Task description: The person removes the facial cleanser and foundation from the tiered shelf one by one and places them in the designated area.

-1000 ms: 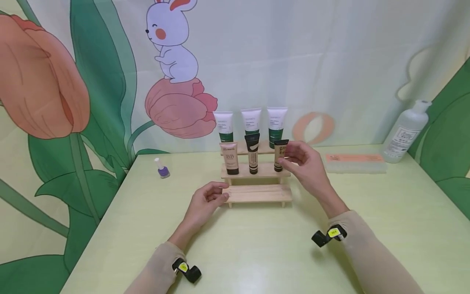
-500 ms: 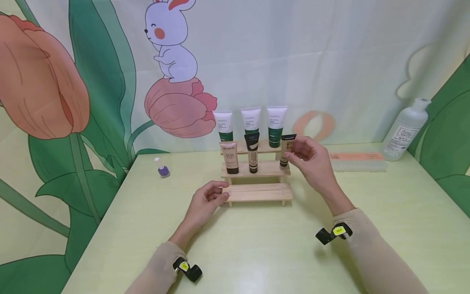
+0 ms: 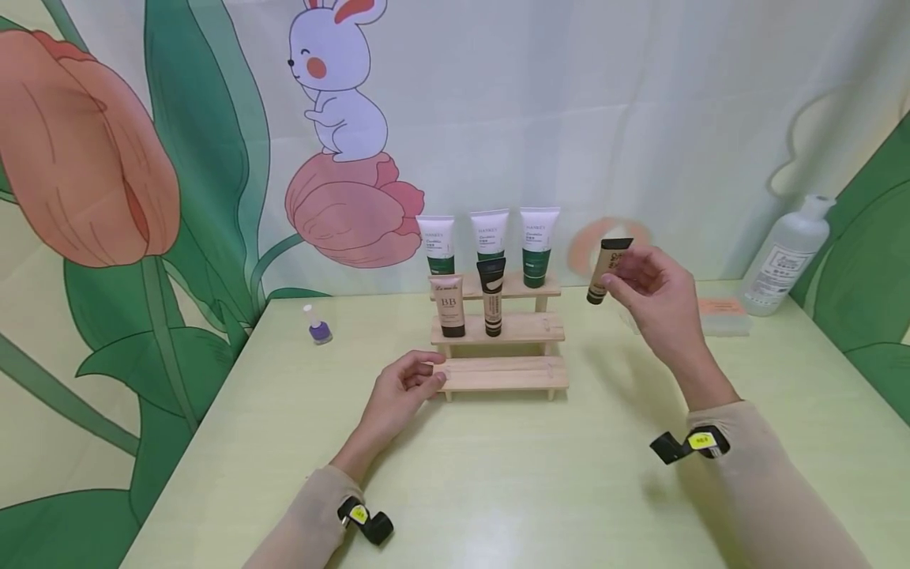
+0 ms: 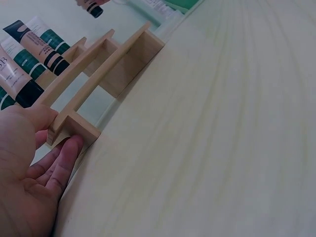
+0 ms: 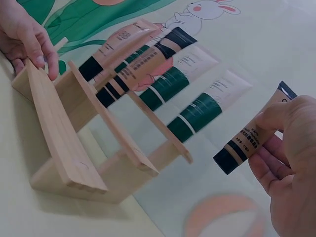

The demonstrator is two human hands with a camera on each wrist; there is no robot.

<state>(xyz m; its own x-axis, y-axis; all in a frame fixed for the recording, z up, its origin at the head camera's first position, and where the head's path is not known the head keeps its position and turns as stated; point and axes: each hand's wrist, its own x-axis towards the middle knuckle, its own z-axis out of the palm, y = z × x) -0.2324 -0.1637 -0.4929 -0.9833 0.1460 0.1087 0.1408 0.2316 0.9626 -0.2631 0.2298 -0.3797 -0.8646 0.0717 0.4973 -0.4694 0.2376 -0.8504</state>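
A small beige foundation tube (image 3: 607, 273) with black ends is pinched between the thumb and fingers of my right hand (image 3: 657, 299). It hangs in the air, slightly tilted, right of a three-step wooden stand (image 3: 501, 373). My left hand (image 3: 398, 391) grips the left end of the stand's lowest step; in the left wrist view, the thumb is above the board (image 4: 106, 69) and the fingers are underneath. The middle step bears a pinkish BB cream tube (image 3: 448, 307) and a black-topped beige tube (image 3: 492, 299). Three white-and-green tubes (image 3: 538, 249) stand on the top step.
A purple nail polish bottle (image 3: 319, 328) stands at the table's left back. At the back right are a clear bottle with a label (image 3: 785, 257) and a pale flat pack with an orange label (image 3: 723, 318), partly behind my right hand. A printed curtain (image 3: 483, 95) hangs behind the table.
My right hand has lifted the small foundation tube off the right end of the middle step and carried it up and to the right. My left hand has stayed on the stand.
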